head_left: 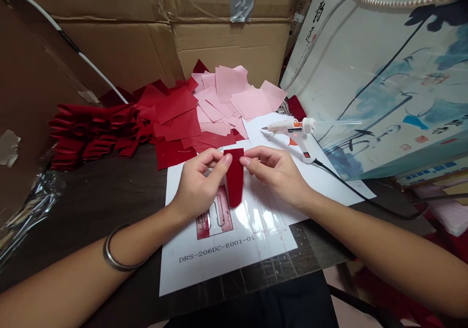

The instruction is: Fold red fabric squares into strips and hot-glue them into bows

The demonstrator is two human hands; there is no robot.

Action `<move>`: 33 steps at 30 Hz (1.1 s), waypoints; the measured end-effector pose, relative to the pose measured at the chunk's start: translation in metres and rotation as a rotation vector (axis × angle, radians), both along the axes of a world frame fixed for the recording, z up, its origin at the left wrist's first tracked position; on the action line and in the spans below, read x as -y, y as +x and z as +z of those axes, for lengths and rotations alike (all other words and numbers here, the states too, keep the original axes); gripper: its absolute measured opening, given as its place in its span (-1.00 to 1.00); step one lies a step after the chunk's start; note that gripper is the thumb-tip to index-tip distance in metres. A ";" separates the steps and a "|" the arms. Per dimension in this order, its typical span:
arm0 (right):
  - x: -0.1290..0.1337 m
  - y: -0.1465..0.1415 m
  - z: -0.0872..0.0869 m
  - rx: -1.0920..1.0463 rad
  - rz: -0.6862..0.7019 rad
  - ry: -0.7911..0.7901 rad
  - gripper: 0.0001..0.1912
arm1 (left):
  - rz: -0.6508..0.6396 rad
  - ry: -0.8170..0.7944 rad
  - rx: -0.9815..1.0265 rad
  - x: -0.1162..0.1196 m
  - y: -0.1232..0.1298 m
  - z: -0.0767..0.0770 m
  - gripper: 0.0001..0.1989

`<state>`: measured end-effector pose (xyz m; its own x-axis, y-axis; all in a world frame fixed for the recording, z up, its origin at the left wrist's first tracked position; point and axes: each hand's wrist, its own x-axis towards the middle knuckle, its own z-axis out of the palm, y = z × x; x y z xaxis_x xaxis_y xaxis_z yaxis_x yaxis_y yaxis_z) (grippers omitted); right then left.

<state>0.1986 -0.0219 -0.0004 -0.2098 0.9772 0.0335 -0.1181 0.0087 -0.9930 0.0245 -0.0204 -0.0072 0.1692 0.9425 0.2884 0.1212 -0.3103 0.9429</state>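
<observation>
A dark red velvety fabric strip [234, 179] hangs with its rounded end down, pinched at its top corners. My left hand [197, 184] grips its left corner between thumb and forefinger, and my right hand [272, 172] grips the right one. Below them lies a white printed sheet [226, 264] under clear plastic, with a small red template drawing [214, 213] partly hidden by my left hand. A white hot glue gun [292, 130] with an orange trigger lies just beyond my right hand, on a white paper [263, 133].
Piles of pink fabric squares [234, 94] and red fabric squares [171, 113] lie at the back, with folded dark red pieces [87, 133] to their left. Cardboard [226, 40] stands behind. A painted paper bag [380, 84] stands right; the glue gun's black cord [365, 199] trails right.
</observation>
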 end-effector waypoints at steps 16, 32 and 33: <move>0.005 0.003 0.003 0.027 0.024 0.036 -0.87 | -0.121 -0.161 0.150 -0.006 0.000 -0.002 -0.88; 0.002 0.005 0.001 0.124 0.023 0.186 -0.85 | -0.112 0.074 0.015 -0.002 -0.002 -0.005 -0.84; 0.002 0.005 0.001 0.120 0.031 0.198 -0.85 | -0.111 0.081 0.011 -0.002 -0.002 -0.005 -0.86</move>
<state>0.2035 -0.0243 0.0003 -0.2533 0.9472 0.1965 -0.0021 0.2026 -0.9793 0.0222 -0.0185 -0.0119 0.2676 0.8915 0.3655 0.0714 -0.3966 0.9152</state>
